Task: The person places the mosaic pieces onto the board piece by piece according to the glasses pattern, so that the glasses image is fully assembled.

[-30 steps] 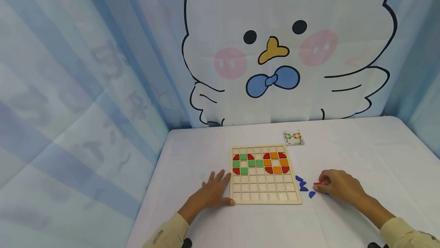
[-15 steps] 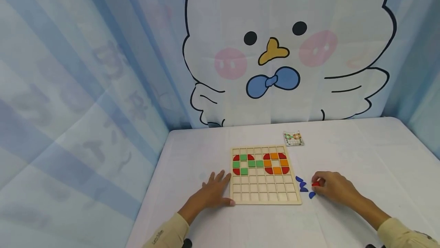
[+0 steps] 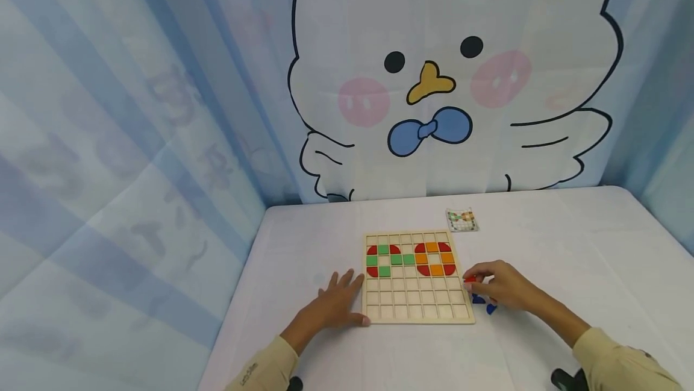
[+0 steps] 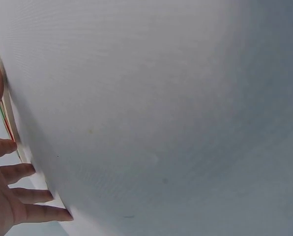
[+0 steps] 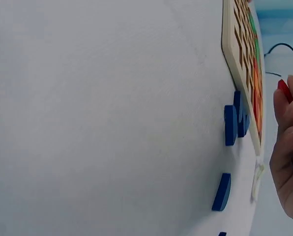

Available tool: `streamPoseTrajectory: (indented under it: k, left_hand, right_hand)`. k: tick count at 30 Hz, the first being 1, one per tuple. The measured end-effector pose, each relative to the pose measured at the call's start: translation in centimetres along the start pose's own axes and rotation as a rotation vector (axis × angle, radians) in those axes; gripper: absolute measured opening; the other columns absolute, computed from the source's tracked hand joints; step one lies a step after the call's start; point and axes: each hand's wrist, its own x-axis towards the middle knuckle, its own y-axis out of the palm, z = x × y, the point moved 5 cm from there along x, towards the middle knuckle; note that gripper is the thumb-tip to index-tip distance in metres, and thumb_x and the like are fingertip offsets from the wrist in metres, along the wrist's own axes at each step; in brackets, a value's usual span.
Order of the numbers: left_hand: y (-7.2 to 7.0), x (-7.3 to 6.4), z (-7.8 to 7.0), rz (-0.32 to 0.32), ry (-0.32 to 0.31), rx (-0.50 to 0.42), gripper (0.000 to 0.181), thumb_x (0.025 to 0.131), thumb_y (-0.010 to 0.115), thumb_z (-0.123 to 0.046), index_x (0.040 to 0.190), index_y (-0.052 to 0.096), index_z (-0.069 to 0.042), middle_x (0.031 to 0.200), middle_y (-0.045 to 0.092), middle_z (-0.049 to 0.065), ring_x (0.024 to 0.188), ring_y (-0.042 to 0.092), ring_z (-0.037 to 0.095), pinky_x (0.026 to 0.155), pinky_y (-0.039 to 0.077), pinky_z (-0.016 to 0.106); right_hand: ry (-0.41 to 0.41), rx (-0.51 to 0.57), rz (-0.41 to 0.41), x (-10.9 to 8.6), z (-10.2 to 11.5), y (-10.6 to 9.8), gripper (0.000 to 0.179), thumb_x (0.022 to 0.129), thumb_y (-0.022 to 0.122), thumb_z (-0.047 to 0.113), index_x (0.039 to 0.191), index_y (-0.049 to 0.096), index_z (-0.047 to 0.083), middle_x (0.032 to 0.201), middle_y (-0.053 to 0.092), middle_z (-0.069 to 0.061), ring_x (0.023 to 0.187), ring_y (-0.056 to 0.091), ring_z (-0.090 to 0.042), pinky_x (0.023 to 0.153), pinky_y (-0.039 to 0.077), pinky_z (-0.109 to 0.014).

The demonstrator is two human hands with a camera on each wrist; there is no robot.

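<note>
A red piece (image 3: 469, 279) is pinched between thumb and fingers of my right hand (image 3: 504, 285), just off the right edge of the wooden grid board (image 3: 417, 314). The right wrist view shows the same red piece (image 5: 284, 91) raised above the table. Red, green and orange tiles fill part of the board's upper rows. My left hand (image 3: 340, 302) lies spread at the board's left side, thumb at the lower left corner and index finger at the edge. Beneath my right hand are several blue rounded pieces (image 5: 230, 125), partly hidden in the head view.
A small pattern card (image 3: 462, 220) lies behind the board's upper right corner. The white table (image 3: 303, 234) reaches back to a curtain (image 3: 325, 29) printed with a cartoon bird. Black objects (image 3: 565, 380) show by both sleeves.
My right hand has moved left with the red piece, from beyond the blue pieces to the board's right edge. My left hand has stayed in place.
</note>
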Motion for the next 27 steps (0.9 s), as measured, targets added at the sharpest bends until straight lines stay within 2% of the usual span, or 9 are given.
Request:
streamPoseTrajectory:
  k: [3, 5, 11, 15, 19, 23, 27]
  left_hand:
    - [-0.1, 0.0, 0.0, 0.002, -0.001, -0.001, 0.100, 0.076, 0.081, -0.055, 0.158, 0.034, -0.021, 0.165, 0.027, 0.012, 0.151, 0.021, 0.048, 0.106, 0.034, 0.074]
    - [-0.1, -0.1, 0.1, 0.004, -0.002, -0.001, 0.100, 0.076, 0.081, -0.055, 0.158, 0.033, -0.021, 0.166, 0.027, 0.012, 0.151, 0.020, 0.048, 0.106, 0.033, 0.074]
    - [-0.1, -0.1, 0.1, 0.002, -0.008, -0.004, 0.100, 0.076, 0.081, -0.055, 0.158, 0.033, -0.022, 0.166, 0.027, 0.011, 0.151, 0.021, 0.047, 0.107, 0.034, 0.073]
    - [-0.1, -0.1, -0.1, 0.007, -0.015, -0.010, 0.101, 0.076, 0.081, -0.055, 0.158, 0.033, -0.022, 0.166, 0.027, 0.011, 0.151, 0.020, 0.047, 0.106, 0.034, 0.073]
    - [-0.1, 0.0, -0.1, 0.013, -0.017, -0.014, 0.101, 0.076, 0.082, -0.054, 0.158, 0.033, -0.022, 0.166, 0.026, 0.011, 0.151, 0.020, 0.048, 0.105, 0.035, 0.073]
    - [0.0, 0.1, -0.1, 0.018, -0.022, -0.009, 0.101, 0.075, 0.082, -0.054, 0.158, 0.033, -0.022, 0.166, 0.025, 0.011, 0.151, 0.020, 0.048, 0.105, 0.035, 0.074]
    - [-0.1, 0.2, -0.1, 0.021, -0.027, -0.009, 0.102, 0.075, 0.083, -0.053, 0.158, 0.033, -0.023, 0.166, 0.026, 0.011, 0.151, 0.020, 0.048, 0.105, 0.035, 0.074]
  right_hand:
    - [-0.035, 0.097, 0.067, 0.9, 0.8, 0.9, 0.032, 0.092, 0.072, 0.019, 0.118, 0.069, 0.000, 0.085, 0.058, -0.003, 0.051, 0.051, -0.010, 0.047, 0.045, -0.024]
    - [-0.076, 0.117, 0.100, 1.5, 1.4, 1.4, 0.033, 0.092, 0.072, 0.018, 0.118, 0.068, -0.001, 0.087, 0.058, -0.003, 0.052, 0.051, -0.009, 0.048, 0.046, -0.023]
    - [-0.190, 0.090, 0.112, 3.6, 2.8, 2.9, 0.022, 0.090, 0.074, 0.016, 0.109, 0.068, 0.006, 0.087, 0.058, -0.004, 0.063, 0.054, -0.008, 0.052, 0.049, -0.023]
    - [-0.226, 0.067, 0.096, 5.0, 3.5, 3.9, 0.018, 0.089, 0.075, 0.014, 0.105, 0.068, 0.010, 0.081, 0.059, -0.001, 0.065, 0.054, -0.009, 0.055, 0.048, -0.022]
    - [-0.213, 0.044, 0.070, 6.4, 4.2, 4.6, 0.018, 0.087, 0.076, 0.013, 0.103, 0.069, 0.011, 0.078, 0.059, 0.001, 0.064, 0.053, -0.009, 0.056, 0.047, -0.021]
    - [-0.171, 0.060, 0.060, 7.4, 4.7, 5.1, 0.018, 0.088, 0.076, 0.013, 0.104, 0.070, 0.010, 0.078, 0.061, 0.000, 0.056, 0.052, -0.008, 0.051, 0.046, -0.022]
    - [-0.131, 0.070, 0.060, 8.3, 5.2, 5.6, 0.019, 0.088, 0.077, 0.014, 0.105, 0.071, 0.008, 0.075, 0.063, -0.001, 0.056, 0.053, -0.010, 0.052, 0.047, -0.024]
